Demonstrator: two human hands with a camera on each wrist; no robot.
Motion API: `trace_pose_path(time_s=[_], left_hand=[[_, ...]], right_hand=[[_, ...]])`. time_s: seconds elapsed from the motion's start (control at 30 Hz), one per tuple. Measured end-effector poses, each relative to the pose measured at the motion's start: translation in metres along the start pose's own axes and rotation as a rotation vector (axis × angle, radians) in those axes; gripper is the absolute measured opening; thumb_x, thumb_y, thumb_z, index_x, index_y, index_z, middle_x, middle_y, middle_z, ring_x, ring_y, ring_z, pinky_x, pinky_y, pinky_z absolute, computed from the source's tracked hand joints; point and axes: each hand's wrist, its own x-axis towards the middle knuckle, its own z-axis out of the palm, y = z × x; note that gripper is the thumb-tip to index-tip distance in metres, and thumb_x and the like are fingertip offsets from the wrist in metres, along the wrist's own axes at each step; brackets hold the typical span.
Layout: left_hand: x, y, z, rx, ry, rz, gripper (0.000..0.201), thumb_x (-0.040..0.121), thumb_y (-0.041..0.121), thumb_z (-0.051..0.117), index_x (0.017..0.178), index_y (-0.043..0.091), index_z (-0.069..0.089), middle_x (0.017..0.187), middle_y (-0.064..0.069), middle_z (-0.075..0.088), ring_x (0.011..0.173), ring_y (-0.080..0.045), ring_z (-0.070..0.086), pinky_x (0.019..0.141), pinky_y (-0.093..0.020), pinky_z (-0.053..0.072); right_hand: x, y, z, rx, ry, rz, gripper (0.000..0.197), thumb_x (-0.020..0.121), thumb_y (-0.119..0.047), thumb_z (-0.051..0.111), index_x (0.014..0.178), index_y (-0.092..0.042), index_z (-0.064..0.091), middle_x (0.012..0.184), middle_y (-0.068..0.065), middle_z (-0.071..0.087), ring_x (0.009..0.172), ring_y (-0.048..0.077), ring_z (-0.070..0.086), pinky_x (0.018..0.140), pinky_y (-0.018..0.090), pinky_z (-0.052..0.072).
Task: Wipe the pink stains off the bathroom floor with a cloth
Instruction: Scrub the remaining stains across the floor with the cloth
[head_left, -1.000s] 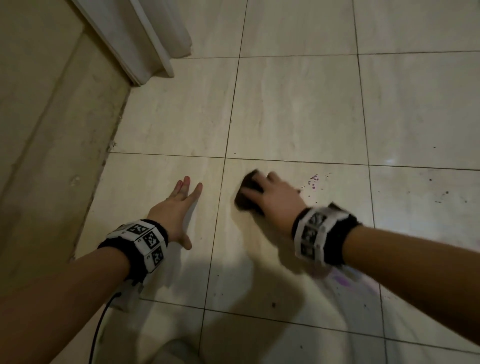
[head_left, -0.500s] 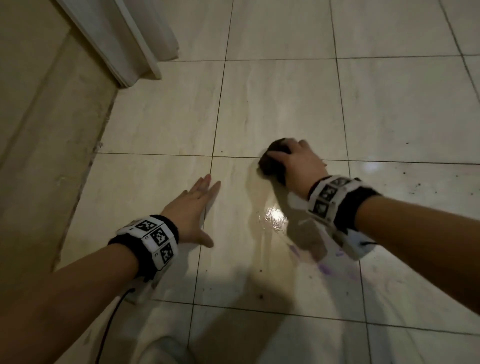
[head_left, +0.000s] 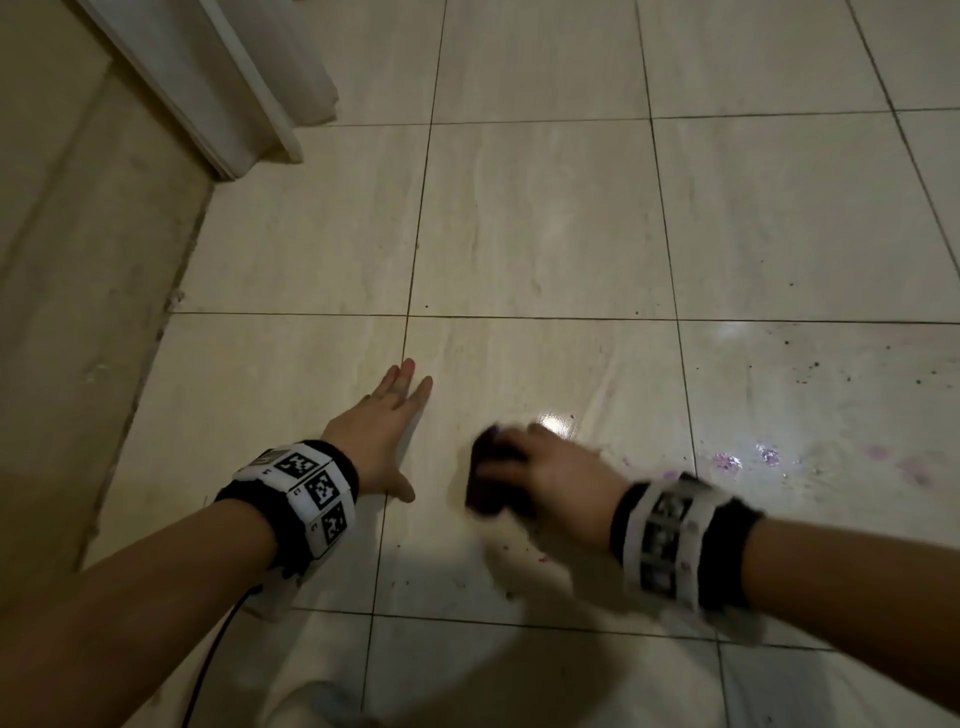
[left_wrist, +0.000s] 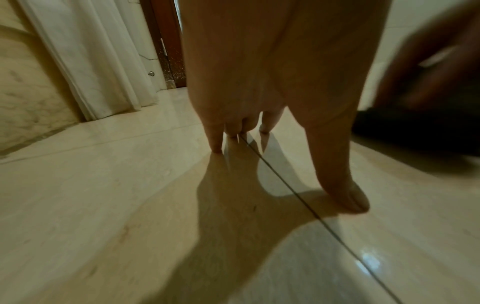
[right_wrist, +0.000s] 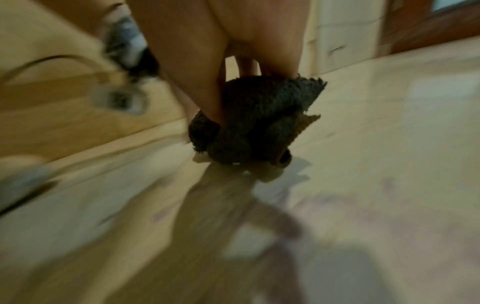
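My right hand (head_left: 540, 475) grips a dark bunched cloth (head_left: 488, 478) and presses it onto the pale tiled floor (head_left: 540, 223); the hand is blurred by motion. The right wrist view shows the dark cloth (right_wrist: 254, 121) wadded under my curled fingers (right_wrist: 207, 98). Pink stains (head_left: 727, 461) lie on the wet, shiny tile to the right of that hand, with fainter smears (head_left: 914, 475) further right and small specks (head_left: 543, 558) under my wrist. My left hand (head_left: 387, 415) rests flat on the floor with straight fingers, left of the cloth. Its fingertips (left_wrist: 217, 147) touch the tile.
A beige wall (head_left: 67, 270) runs along the left. A white door frame (head_left: 234, 93) stands at the far left corner. Dark specks (head_left: 810, 366) dot the right tile. A black cable (head_left: 208, 660) hangs from my left wristband.
My right hand swept the cloth away from me across the tile, then pulled it back toward me. The left hand stayed flat on the floor.
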Motion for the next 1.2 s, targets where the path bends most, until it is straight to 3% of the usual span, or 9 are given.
trace_pose_path(time_s=[0.13, 0.37, 0.43, 0.6, 0.67, 0.73, 0.87, 1.0, 1.2], left_hand=[[-0.001, 0.005, 0.002, 0.000, 0.016, 0.021, 0.133, 0.065, 0.051, 0.079, 0.147, 0.021, -0.021, 0.152, 0.001, -0.032, 0.143, -0.014, -0.019, 0.117, -0.030, 0.010], [-0.002, 0.005, 0.002, -0.005, 0.012, 0.010, 0.135, 0.063, 0.052, 0.080, 0.146, 0.023, -0.024, 0.150, 0.004, -0.033, 0.143, -0.012, -0.019, 0.116, -0.029, 0.016], [-0.002, 0.004, 0.002, -0.009, 0.011, 0.010, 0.136, 0.063, 0.052, 0.080, 0.146, 0.023, -0.024, 0.150, 0.005, -0.033, 0.143, -0.012, -0.019, 0.116, -0.030, 0.017], [-0.002, 0.006, 0.001, 0.005, 0.011, 0.006, 0.136, 0.063, 0.052, 0.080, 0.146, 0.022, -0.024, 0.151, 0.003, -0.033, 0.143, -0.012, -0.020, 0.116, -0.030, 0.016], [-0.002, 0.006, 0.001, 0.010, 0.011, 0.003, 0.136, 0.062, 0.053, 0.080, 0.146, 0.021, -0.024, 0.151, 0.002, -0.033, 0.143, -0.012, -0.020, 0.116, -0.029, 0.016], [-0.002, 0.005, 0.002, 0.003, 0.017, 0.006, 0.136, 0.062, 0.053, 0.080, 0.146, 0.022, -0.023, 0.151, 0.002, -0.033, 0.143, -0.012, -0.019, 0.116, -0.029, 0.016], [-0.002, 0.005, 0.002, -0.005, 0.013, 0.002, 0.136, 0.062, 0.052, 0.080, 0.146, 0.022, -0.022, 0.151, 0.002, -0.032, 0.143, -0.012, -0.019, 0.116, -0.029, 0.015], [-0.004, 0.006, 0.001, -0.001, 0.017, -0.002, 0.135, 0.063, 0.053, 0.079, 0.146, 0.024, -0.022, 0.151, 0.004, -0.033, 0.143, -0.011, -0.019, 0.115, -0.030, 0.021], [-0.007, 0.002, 0.001, -0.003, 0.020, 0.032, 0.132, 0.065, 0.055, 0.077, 0.146, 0.023, -0.022, 0.140, 0.011, -0.039, 0.142, -0.009, -0.018, 0.116, -0.029, 0.021]], right_hand=[[0.036, 0.070, -0.067, -0.106, 0.300, 0.325, 0.048, 0.086, -0.009, 0.058, 0.131, -0.022, 0.053, 0.132, 0.015, 0.042, 0.119, 0.034, 0.039, 0.100, 0.037, 0.037], [0.024, 0.138, -0.100, -0.165, 0.328, 0.725, 0.053, 0.089, -0.008, 0.054, 0.139, -0.020, 0.043, 0.140, 0.018, 0.031, 0.122, 0.038, 0.033, 0.103, 0.044, 0.036], [0.020, 0.130, -0.086, -0.177, 0.294, 0.675, 0.054, 0.088, -0.011, 0.056, 0.139, -0.021, 0.041, 0.140, 0.017, 0.033, 0.121, 0.038, 0.035, 0.101, 0.045, 0.039], [-0.015, 0.053, -0.023, -0.177, 0.229, 0.093, 0.042, 0.069, -0.020, 0.077, 0.109, -0.022, 0.064, 0.114, 0.011, 0.059, 0.092, 0.033, 0.056, 0.074, 0.045, 0.054], [-0.026, 0.032, -0.002, -0.153, 0.118, -0.003, 0.047, 0.061, -0.017, 0.083, 0.104, -0.022, 0.066, 0.109, 0.009, 0.062, 0.088, 0.030, 0.060, 0.067, 0.041, 0.056], [-0.022, 0.030, -0.007, -0.056, 0.122, 0.014, 0.044, 0.064, -0.010, 0.080, 0.105, -0.019, 0.068, 0.107, 0.009, 0.062, 0.088, 0.029, 0.059, 0.071, 0.039, 0.055], [0.003, 0.077, -0.061, -0.023, 0.500, 0.259, 0.035, 0.079, -0.014, 0.056, 0.113, -0.014, 0.067, 0.114, 0.016, 0.058, 0.102, 0.035, 0.052, 0.086, 0.034, 0.042], [0.000, 0.137, -0.094, -0.187, 0.279, 0.684, 0.052, 0.087, -0.010, 0.058, 0.137, -0.022, 0.046, 0.134, 0.018, 0.039, 0.119, 0.037, 0.038, 0.100, 0.045, 0.039], [-0.034, 0.048, -0.025, -0.130, 0.141, 0.199, 0.047, 0.078, -0.009, 0.066, 0.123, -0.020, 0.060, 0.117, 0.013, 0.052, 0.104, 0.032, 0.051, 0.082, 0.034, 0.049]])
